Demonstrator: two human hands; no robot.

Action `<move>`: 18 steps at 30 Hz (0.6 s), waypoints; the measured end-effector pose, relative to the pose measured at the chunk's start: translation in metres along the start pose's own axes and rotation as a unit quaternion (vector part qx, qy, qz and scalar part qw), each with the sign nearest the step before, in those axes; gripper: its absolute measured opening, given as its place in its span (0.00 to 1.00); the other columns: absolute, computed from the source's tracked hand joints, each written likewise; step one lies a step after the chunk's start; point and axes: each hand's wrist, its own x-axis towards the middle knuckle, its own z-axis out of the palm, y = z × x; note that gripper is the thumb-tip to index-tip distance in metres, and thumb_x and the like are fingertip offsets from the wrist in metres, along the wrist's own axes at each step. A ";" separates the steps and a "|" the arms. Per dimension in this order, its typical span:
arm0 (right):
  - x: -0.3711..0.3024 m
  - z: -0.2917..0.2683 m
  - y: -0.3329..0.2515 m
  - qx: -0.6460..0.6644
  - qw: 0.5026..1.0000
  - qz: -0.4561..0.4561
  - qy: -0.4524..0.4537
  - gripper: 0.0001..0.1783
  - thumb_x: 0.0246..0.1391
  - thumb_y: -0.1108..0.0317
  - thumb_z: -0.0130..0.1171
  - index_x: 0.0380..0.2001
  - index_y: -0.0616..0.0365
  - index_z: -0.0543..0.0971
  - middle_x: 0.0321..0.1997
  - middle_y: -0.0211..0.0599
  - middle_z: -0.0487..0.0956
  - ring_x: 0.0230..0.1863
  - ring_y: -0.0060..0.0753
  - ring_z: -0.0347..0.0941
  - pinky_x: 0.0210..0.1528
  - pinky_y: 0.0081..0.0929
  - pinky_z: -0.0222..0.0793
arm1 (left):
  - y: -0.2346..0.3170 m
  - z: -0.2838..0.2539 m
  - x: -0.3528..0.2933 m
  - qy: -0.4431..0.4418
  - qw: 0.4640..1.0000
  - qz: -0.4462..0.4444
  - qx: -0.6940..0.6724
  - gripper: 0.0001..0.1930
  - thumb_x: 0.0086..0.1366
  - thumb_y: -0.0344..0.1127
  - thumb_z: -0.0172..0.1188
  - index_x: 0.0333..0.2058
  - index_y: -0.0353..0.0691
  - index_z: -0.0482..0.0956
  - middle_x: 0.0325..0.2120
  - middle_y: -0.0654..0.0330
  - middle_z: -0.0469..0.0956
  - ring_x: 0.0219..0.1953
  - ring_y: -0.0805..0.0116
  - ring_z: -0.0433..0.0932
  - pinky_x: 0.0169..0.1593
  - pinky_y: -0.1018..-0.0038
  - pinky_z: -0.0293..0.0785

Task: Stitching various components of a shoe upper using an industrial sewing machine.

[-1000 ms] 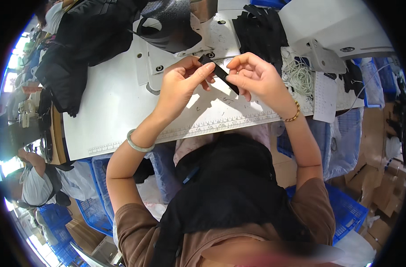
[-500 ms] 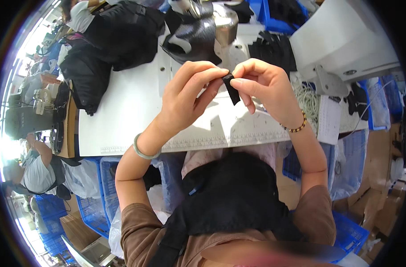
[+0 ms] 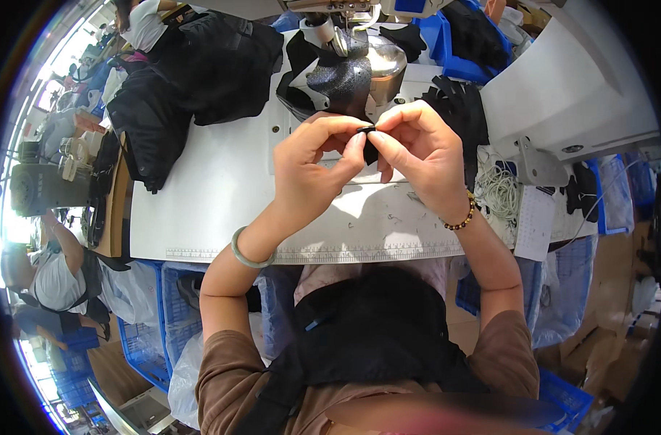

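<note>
while both forearms reach up over the white worktop (image 3: 214, 196), the left hand (image 3: 310, 163) and the right hand (image 3: 426, 156) meet fingertip to fingertip around a small black strip (image 3: 371, 151). the left hand is closed to a pinch, thumb and forefinger holding the left end of the strip's folded top edge; the right hand pinches the same edge from the other side, its remaining fingers curled in. the strip is above the worktop, between the two hands, with its lower part hanging below the fingertips. a pale green bangle (image 3: 249, 251) circles the left wrist and a beaded bracelet (image 3: 464, 215) the right. just beyond the hands is a curved black sheet (image 3: 339, 85), beside a shiny metal part (image 3: 385, 67). to the right of the hands lie a bundle of black strips (image 3: 467, 114), a tangle of pale cord (image 3: 499, 183) and a white card (image 3: 535, 226). black fabric (image 3: 222, 69) is heaped at the far left of the worktop, and a printed ruler scale (image 3: 323, 254) runs along the near edge.
</note>
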 end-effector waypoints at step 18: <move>0.001 -0.002 0.003 -0.025 1.000 0.011 -0.013 0.06 0.51 0.76 0.57 0.33 0.61 0.72 0.30 0.26 0.74 0.29 0.11 0.70 0.31 0.11 0.67 | 0.001 -0.003 -0.010 -0.005 0.989 -0.121 -0.085 0.03 0.58 0.24 0.57 0.30 0.31 0.76 0.24 0.64 0.75 0.23 0.82 0.73 0.25 0.87 0.68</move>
